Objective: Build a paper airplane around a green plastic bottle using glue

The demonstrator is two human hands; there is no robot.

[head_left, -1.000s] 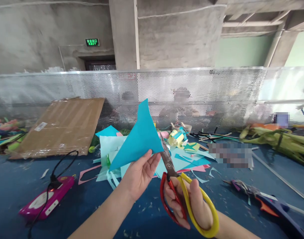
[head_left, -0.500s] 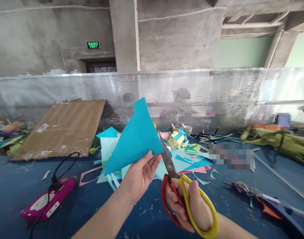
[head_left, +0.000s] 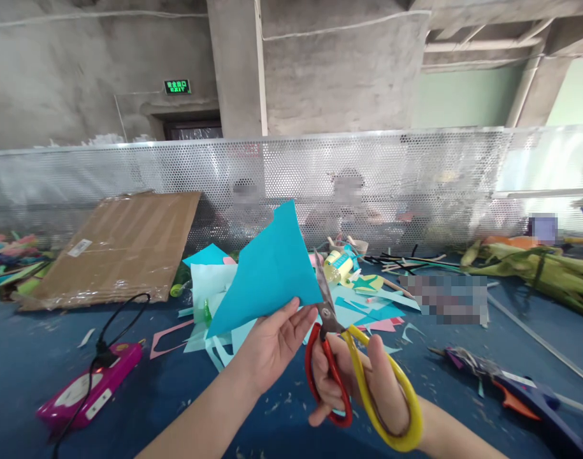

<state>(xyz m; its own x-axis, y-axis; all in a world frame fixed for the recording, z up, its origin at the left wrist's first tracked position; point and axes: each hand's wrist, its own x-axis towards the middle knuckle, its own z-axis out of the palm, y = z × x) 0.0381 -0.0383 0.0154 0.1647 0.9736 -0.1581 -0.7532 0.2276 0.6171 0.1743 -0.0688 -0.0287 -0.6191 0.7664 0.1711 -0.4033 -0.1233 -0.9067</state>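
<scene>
My left hand [head_left: 272, 344] pinches the lower edge of a folded teal paper triangle [head_left: 272, 271] and holds it up above the blue table [head_left: 43, 331]. My right hand [head_left: 362, 382] grips a pair of scissors [head_left: 341, 357] with one red and one yellow handle loop. The blades point up and touch the right corner of the teal paper. Fingers fill both loops.
Paper scraps [head_left: 367, 306] in teal, pink and white litter the table behind my hands. A magenta device with a black cord [head_left: 88, 386] lies at left. A cardboard sheet [head_left: 122, 245] leans on a perforated metal screen [head_left: 391, 178]. A glue gun [head_left: 515, 389] and green stalks [head_left: 549, 271] lie right.
The teal paper has turned and shifted slightly right. The scissors have moved up along the paper's right corner, and the handles sit a little wider apart.
</scene>
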